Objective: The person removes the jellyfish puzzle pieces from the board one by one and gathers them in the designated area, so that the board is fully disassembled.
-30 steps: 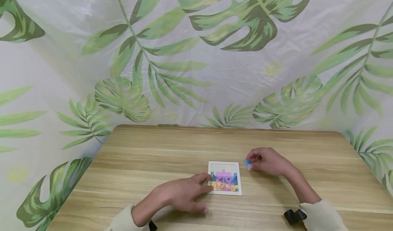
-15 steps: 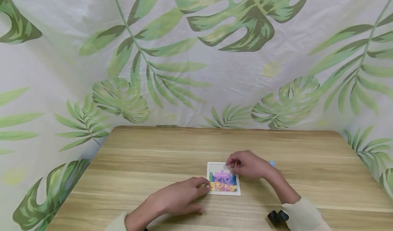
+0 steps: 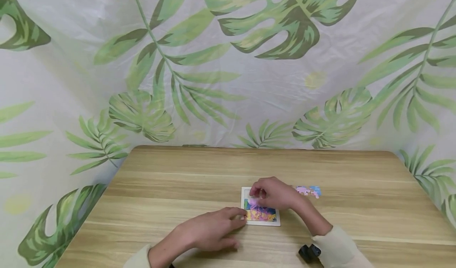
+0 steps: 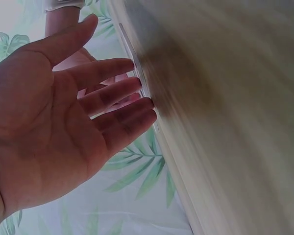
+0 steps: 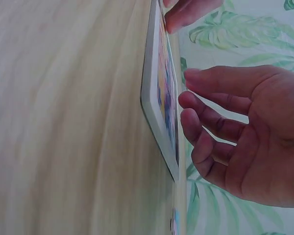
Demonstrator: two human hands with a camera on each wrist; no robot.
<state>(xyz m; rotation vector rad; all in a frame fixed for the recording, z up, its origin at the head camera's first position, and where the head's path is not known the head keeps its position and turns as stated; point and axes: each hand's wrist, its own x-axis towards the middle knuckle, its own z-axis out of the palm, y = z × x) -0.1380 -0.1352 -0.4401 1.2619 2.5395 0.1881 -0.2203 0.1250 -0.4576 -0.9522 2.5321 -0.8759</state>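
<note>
A small square jigsaw puzzle (image 3: 261,216) in a white frame lies on the table, its lower part filled with a pink, yellow and blue picture. Beside its left edge is my left hand (image 3: 215,228); the fingertips rest against the frame, thumb apart, fingers fairly straight in the left wrist view. Over the puzzle's upper part, my right hand (image 3: 276,192) has thumb and fingers bent toward each other. A pale pink puzzle piece (image 3: 252,202) shows at these fingertips, seemingly pinched. In the right wrist view my right hand (image 5: 245,127) hides the piece, beside the frame (image 5: 159,117).
Several loose pink and blue puzzle pieces (image 3: 309,191) lie on the wooden table (image 3: 178,181) right of the frame, partly behind my right hand. A leaf-print cloth (image 3: 221,82) hangs behind the table. A black device (image 3: 309,253) sits at my right cuff.
My right hand has moved left from beside the frame to above the puzzle, carrying a piece. The loose pieces it covered now show. My left hand has stayed at the frame's left edge.
</note>
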